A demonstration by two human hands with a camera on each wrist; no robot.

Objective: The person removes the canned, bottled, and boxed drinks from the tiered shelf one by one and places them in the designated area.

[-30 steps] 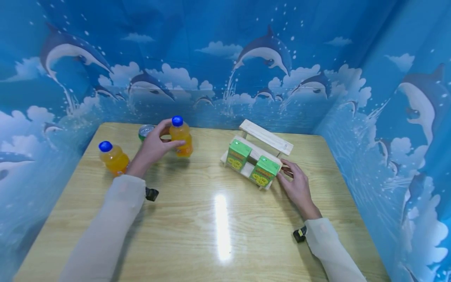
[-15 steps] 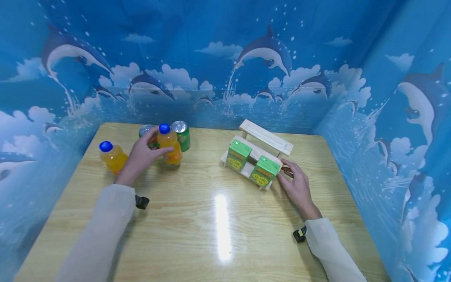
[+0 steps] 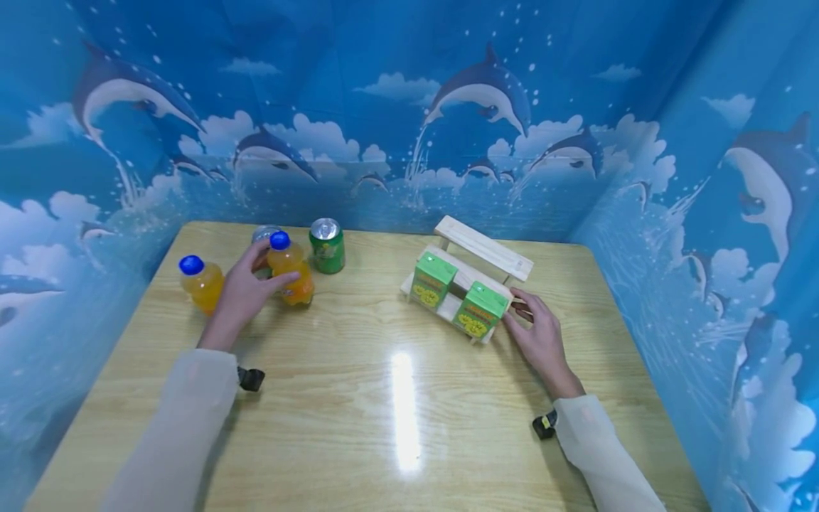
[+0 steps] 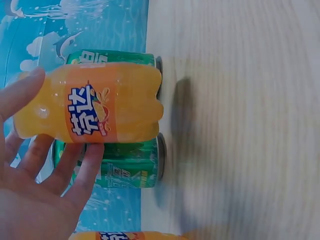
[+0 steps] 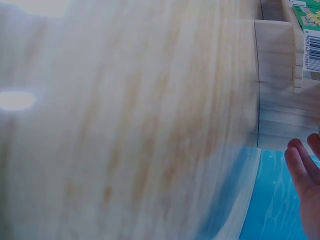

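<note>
My left hand point(image 3: 242, 293) grips a small orange soda bottle point(image 3: 296, 284) with a blue cap. In the left wrist view, thumb and fingers lie on either side of the bottle point(image 4: 132, 102), its base close over the table beside a shadow. Just behind it are two green drink cans; the right can point(image 3: 328, 249) shows fully, the left can point(image 3: 264, 232) mostly hides behind the hand. At the right, my right hand point(image 3: 540, 341) touches the end of a small wooden rack point(image 3: 483, 249), its fingers point(image 5: 300, 167) relaxed. Two green juice boxes stand there: one left point(image 3: 431, 282), one right point(image 3: 480, 311).
A second orange soda bottle point(image 3: 203, 286) stands left of my left forearm. The wooden table point(image 3: 345, 398) carries a bright light reflection in its middle. A blue dolphin-print curtain point(image 3: 409, 107) encloses the table's back and sides.
My left hand has moved the orange soda bottle left and toward me, revealing the right green can. My right hand, the rack and the juice boxes have stayed in place.
</note>
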